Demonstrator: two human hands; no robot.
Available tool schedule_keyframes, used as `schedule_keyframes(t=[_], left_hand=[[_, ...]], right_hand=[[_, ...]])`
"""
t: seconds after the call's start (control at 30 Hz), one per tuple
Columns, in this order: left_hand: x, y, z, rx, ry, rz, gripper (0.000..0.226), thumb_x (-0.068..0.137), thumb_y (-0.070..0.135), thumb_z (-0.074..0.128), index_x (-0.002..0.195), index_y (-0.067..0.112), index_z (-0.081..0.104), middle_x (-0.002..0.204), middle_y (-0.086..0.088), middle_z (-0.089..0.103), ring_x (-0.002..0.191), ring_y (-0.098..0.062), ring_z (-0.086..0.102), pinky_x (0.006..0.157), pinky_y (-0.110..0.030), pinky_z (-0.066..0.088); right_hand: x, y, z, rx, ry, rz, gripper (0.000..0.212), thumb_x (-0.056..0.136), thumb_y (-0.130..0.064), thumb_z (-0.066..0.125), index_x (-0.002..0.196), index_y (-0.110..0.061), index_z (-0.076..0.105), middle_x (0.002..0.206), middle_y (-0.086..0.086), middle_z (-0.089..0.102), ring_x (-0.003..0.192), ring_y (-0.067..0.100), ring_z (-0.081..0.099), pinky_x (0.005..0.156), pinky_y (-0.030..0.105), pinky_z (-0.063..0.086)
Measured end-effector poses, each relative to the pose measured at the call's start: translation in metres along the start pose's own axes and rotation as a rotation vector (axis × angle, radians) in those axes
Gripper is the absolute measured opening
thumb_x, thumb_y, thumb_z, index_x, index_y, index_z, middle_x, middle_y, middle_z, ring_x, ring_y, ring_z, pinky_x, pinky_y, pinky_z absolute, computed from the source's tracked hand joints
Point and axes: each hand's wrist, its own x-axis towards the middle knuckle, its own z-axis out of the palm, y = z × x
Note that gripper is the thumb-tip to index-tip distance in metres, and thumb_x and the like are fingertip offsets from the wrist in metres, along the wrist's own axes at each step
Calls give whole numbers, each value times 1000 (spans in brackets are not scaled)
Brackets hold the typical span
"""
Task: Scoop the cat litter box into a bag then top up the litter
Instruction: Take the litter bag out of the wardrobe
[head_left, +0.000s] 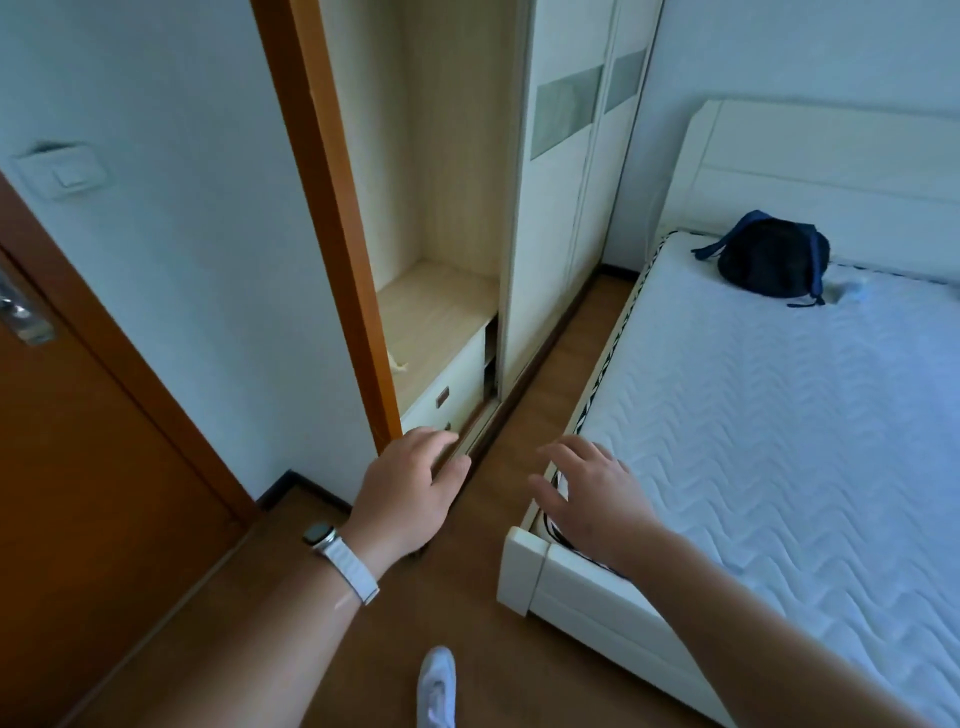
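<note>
Far left: brown door (78, 493), metal handle (21, 312) at its edge. White light switch (65, 174) on the wall just beside it. An orange-brown door frame (332, 208) runs down the wall's corner.

Behind the frame: pale wardrobe (452, 182), one compartment open, with a bare wooden shelf over white drawers (447, 395). Its sliding doors (561, 182) are pushed to the right.

My left hand (410, 493): fingers straight and loosely spread, holding nothing, seen in front of the wardrobe's bottom track. Contact cannot be told. Watch (319, 535) on a white band at that wrist.

Wood floor (467, 597) between wardrobe and bed; one white shoe (437, 686) at the bottom edge.

My right hand (592, 493): fingers spread, empty, over the corner of the white bed frame (524, 571). The two hands are apart.

Right: bare quilted mattress (779, 415), with a dark blue backpack (769, 257) lying on it near the headboard (831, 156).

Litter box: I cannot tell its location from this view.
</note>
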Motion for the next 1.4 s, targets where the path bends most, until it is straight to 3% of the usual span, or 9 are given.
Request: schedule_keyframes(t=[0.13, 0.43, 0.57, 0.83, 1.07, 1.4], left_hand=[[76, -24, 19, -19, -13, 55, 46, 98, 51, 41, 136, 28, 50, 139, 12, 50, 128, -7, 44, 102, -25, 41], [268, -79, 18, 229, -108, 198, 49, 97, 51, 39, 140, 28, 46, 144, 6, 47, 134, -14, 39, 108, -34, 35], [335, -91, 15, 304, -143, 173, 51, 96, 50, 36, 141, 28, 44, 147, 1, 43, 137, -19, 35, 111, -43, 32], [416, -100, 29, 251, -147, 141, 54, 93, 55, 32, 139, 28, 45, 147, 1, 42, 136, -20, 36, 110, -45, 33], [508, -136, 54, 346, -153, -117, 52, 95, 49, 37, 143, 29, 36, 154, -1, 30, 141, -23, 25, 117, -49, 17], [615, -210, 81, 343, -148, -493, 52, 93, 48, 39, 142, 30, 39, 153, -2, 33, 140, -23, 29, 115, -46, 23]], right_hand=[[73, 15, 9, -9, -7, 45, 47, 97, -53, 38, 139, -32, 44, 142, -11, 42, 133, 14, 37, 111, 36, 33], [262, 9, 8, -69, -10, 76, 46, 97, -51, 37, 137, -30, 45, 140, -8, 43, 133, 18, 38, 110, 38, 31], [310, 17, -6, -64, 14, 106, 46, 97, -51, 37, 138, -31, 44, 141, -8, 43, 133, 17, 38, 111, 37, 31], [405, 39, -19, -42, 48, 110, 46, 96, -52, 37, 137, -32, 44, 141, -9, 43, 132, 15, 39, 110, 38, 32], [529, 69, -1, -93, -37, -6, 49, 97, -53, 35, 141, -33, 40, 144, -10, 39, 135, 16, 36, 111, 38, 30], [743, 85, 33, -79, -258, -353, 51, 97, -54, 35, 143, -30, 38, 147, -7, 36, 132, 20, 40, 106, 40, 36]])
